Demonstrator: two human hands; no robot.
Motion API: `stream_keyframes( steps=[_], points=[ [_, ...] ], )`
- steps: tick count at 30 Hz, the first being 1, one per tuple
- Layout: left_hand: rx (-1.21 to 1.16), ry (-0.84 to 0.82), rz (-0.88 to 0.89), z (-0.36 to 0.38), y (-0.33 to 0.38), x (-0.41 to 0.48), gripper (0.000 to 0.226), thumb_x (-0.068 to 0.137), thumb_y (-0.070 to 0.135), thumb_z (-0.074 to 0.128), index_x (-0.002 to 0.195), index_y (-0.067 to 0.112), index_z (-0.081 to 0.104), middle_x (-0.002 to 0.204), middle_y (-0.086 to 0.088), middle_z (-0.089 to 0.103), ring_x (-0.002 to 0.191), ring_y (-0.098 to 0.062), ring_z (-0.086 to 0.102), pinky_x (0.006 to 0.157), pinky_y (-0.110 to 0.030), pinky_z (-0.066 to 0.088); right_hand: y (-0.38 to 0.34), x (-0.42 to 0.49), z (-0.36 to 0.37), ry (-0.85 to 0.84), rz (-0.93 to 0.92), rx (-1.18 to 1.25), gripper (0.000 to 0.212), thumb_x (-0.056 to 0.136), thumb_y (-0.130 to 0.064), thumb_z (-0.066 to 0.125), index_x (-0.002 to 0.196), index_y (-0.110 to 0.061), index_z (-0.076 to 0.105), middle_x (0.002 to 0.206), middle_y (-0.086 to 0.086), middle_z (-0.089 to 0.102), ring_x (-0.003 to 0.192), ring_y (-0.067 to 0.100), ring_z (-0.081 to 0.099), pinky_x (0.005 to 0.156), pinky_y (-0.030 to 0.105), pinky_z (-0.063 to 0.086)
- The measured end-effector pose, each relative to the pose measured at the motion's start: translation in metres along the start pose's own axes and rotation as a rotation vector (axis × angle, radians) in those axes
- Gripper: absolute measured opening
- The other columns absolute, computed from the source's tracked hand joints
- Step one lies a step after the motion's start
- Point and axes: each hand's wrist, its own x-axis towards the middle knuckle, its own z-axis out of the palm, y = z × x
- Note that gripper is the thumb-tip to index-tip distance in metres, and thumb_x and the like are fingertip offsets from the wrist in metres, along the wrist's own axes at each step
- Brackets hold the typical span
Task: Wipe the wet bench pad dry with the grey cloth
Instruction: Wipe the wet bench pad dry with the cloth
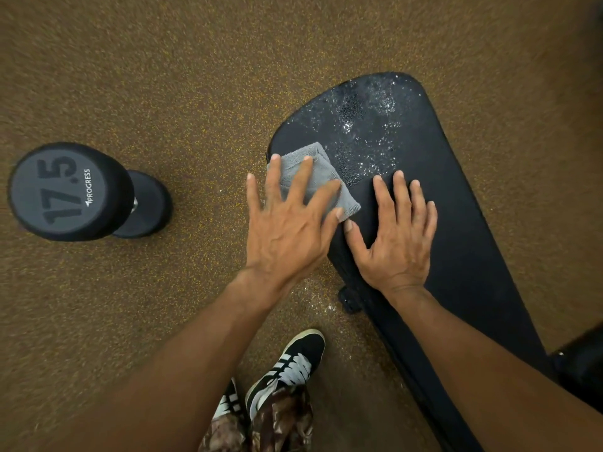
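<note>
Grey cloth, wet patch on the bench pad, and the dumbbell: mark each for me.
grey cloth (321, 177): head view, bare fabric beyond the fingers.
wet patch (365, 125): head view, droplets near the pad's far end.
dumbbell (58, 190): head view, end face marked 17.5.

Your left hand (287, 223) lies flat, fingers spread, on the grey cloth (315, 172), which sits folded at the near-left edge of the black bench pad (456, 203). Your right hand (396, 236) rests palm down on the pad just beside it — thumbs nearly touching. Beyond both hands, water droplets (365, 125) glisten across the rounded far end of the pad; the part under and behind your right hand looks matte. On the speckled brown floor (163, 76) to your left stands a dumbbell (75, 190) on end, marked 17.5. Below, your black shoes (293, 367) with white stripes show between your forearms.
</note>
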Motion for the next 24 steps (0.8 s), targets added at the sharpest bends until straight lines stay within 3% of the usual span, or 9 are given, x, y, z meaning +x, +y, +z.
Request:
stream_keyframes(
  steps=[3,5,10,17,21,24],
  points=[
    [-0.001,0.023,-0.082,0.005,0.008,0.0,0.055,0.099,0.061,0.041,0.142,0.029,0.052,0.161,-0.011,0.038,0.152,-0.045,0.022,0.117,-0.07,0.023,-0.001,0.0,0.0,0.005,0.004,0.0,0.075,0.092,-0.065,0.034,0.155,-0.024,0.028,0.164,0.005,0.021,0.152,0.028,0.016,0.119,0.056,0.015],
    [-0.006,0.004,-0.095,0.013,0.016,0.001,0.065,0.098,0.065,0.04,0.15,0.025,0.042,0.166,-0.014,0.027,0.153,-0.046,0.017,0.117,-0.069,0.025,-0.001,0.0,0.0,0.007,0.004,-0.005,0.074,0.093,-0.064,0.033,0.155,-0.024,0.028,0.164,0.005,0.021,0.152,0.028,0.017,0.119,0.056,0.016],
    [-0.029,0.055,-0.108,0.033,0.016,0.01,0.062,0.106,0.053,0.033,0.162,0.031,0.019,0.17,-0.017,0.008,0.155,-0.048,0.004,0.121,-0.065,0.018,0.0,0.0,0.001,-0.004,0.006,0.019,0.075,0.092,-0.065,0.035,0.156,-0.025,0.026,0.165,0.004,0.019,0.152,0.027,0.013,0.12,0.056,0.013],
    [-0.077,0.17,0.054,0.034,-0.001,0.002,0.05,0.103,0.014,0.053,0.152,0.016,0.045,0.161,-0.016,0.038,0.151,-0.043,0.027,0.117,-0.056,0.035,-0.002,0.0,-0.001,-0.011,0.002,0.013,0.076,0.092,-0.065,0.037,0.155,-0.025,0.026,0.165,0.005,0.02,0.152,0.029,0.014,0.12,0.056,0.014],
    [-0.039,0.195,0.225,0.027,-0.031,-0.001,0.052,0.097,0.001,0.045,0.148,0.01,0.05,0.155,-0.017,0.047,0.147,-0.037,0.039,0.114,-0.048,0.041,-0.002,0.0,-0.002,-0.012,0.005,0.018,0.076,0.092,-0.064,0.036,0.155,-0.025,0.026,0.165,0.005,0.02,0.152,0.029,0.014,0.12,0.056,0.014],
    [-0.049,0.241,0.118,0.024,-0.027,0.016,0.047,0.1,0.003,0.056,0.146,0.009,0.052,0.152,-0.019,0.049,0.145,-0.037,0.043,0.115,-0.045,0.04,-0.001,0.0,-0.001,-0.005,0.006,0.022,0.075,0.092,-0.064,0.036,0.155,-0.025,0.027,0.164,0.005,0.021,0.152,0.029,0.014,0.12,0.056,0.014]
  ],
)
